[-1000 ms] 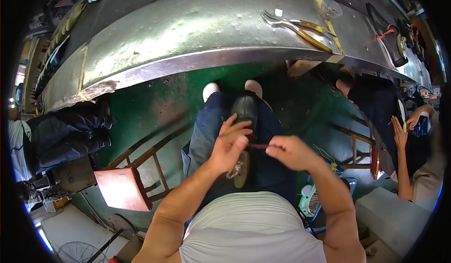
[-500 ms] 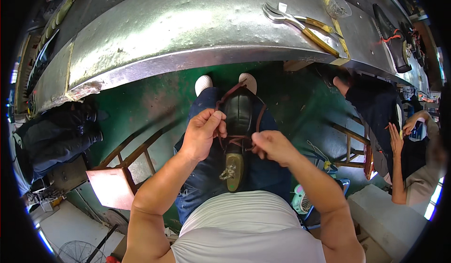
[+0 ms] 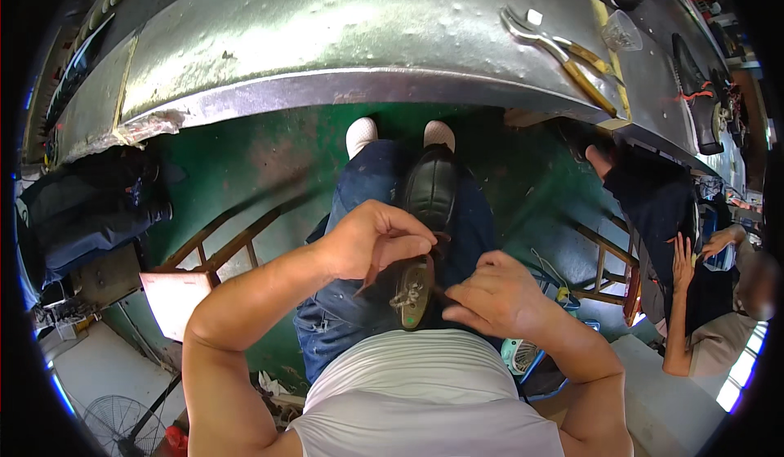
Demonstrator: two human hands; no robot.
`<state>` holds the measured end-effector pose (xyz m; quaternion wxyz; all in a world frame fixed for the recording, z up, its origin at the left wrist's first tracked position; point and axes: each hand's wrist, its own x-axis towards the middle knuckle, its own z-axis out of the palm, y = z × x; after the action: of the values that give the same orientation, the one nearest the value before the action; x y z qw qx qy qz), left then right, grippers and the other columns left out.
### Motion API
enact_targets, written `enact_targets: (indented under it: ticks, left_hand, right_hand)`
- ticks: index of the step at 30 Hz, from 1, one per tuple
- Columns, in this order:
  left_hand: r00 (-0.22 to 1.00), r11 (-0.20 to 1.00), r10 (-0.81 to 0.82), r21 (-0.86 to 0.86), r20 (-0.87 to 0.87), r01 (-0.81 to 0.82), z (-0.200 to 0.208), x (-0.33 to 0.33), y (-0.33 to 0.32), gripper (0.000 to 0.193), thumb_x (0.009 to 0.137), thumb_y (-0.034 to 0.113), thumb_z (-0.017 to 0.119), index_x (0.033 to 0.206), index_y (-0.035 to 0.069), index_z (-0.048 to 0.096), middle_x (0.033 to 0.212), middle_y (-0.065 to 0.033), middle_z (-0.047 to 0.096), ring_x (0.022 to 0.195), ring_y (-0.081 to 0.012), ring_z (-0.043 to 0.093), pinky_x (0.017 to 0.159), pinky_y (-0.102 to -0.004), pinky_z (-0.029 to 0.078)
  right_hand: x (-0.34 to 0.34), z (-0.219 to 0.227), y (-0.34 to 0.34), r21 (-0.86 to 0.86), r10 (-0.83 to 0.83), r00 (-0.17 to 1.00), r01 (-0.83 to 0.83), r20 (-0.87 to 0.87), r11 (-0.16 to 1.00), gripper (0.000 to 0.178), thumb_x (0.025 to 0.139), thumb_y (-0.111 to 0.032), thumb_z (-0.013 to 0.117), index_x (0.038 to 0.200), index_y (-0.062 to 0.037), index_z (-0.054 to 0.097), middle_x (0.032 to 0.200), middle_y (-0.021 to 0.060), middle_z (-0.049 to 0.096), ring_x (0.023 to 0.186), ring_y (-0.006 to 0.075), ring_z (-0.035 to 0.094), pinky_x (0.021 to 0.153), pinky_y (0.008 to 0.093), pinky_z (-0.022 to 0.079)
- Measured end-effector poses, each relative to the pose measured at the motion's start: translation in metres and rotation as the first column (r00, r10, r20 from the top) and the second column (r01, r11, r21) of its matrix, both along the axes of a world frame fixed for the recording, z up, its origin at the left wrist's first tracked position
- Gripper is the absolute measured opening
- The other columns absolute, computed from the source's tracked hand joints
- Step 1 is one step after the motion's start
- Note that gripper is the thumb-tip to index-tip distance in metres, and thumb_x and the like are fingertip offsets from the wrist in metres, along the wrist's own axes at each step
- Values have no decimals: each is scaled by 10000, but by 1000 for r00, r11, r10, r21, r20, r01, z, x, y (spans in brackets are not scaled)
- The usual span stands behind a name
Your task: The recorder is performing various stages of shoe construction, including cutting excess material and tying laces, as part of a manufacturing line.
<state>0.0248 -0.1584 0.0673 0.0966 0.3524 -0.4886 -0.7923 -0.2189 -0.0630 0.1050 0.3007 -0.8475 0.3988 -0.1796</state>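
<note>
A black leather shoe upper is stretched over a shoe last across my thighs, its toe pointing away from me. The last's olive-brown top, with a knotted cord on it, faces up near my waist. My left hand lies over the shoe's opening, thumb and fingers pinched on a brown strap whose end hangs below them. To the right of the last, my right hand is closed, its fingertips at another stretch of the same brown strap. Part of the strap is hidden behind my left fingers.
Ahead runs a metal-topped bench bearing pincers, a clear plastic cup and a dark shoe. Wooden stools stand left and right. A co-worker sits at the right; a fan stands lower left.
The strap loop that lay around the toe has come back toward the instep. My left hand has moved right across the shoe; my right hand has moved slightly right and nearer to me.
</note>
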Motion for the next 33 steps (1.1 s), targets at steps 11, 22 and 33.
enact_targets:
  ticks: [11,22,33]
  left_hand:
    - [998,-186,54,-982,34,44,5,2,-21,243,757,185,712,924,13,671,887,-100,677,771,-270,650,627,-374,509]
    - [870,960,-73,-201,487,193,-17,71,19,401,1037,294,548,740,25,567,649,-88,578,569,-258,535,563,-389,434]
    - [963,961,193,-162,-189,-224,-18,0,20,388,1067,283,515,1264,-23,648,824,19,562,753,-80,464,700,-240,432]
  right_hand:
    - [-2,-44,-75,761,-354,893,20,278,648,189,939,-68,604,1069,41,688,929,71,729,714,103,665,640,257,531]
    - [-77,-20,-20,908,-305,934,-43,185,418,125,930,-141,618,969,-53,698,592,-34,485,509,78,482,483,251,345]
    - [16,-70,-56,243,-578,671,531,464,812,68,851,-97,775,861,-30,763,733,66,699,632,126,627,563,259,483]
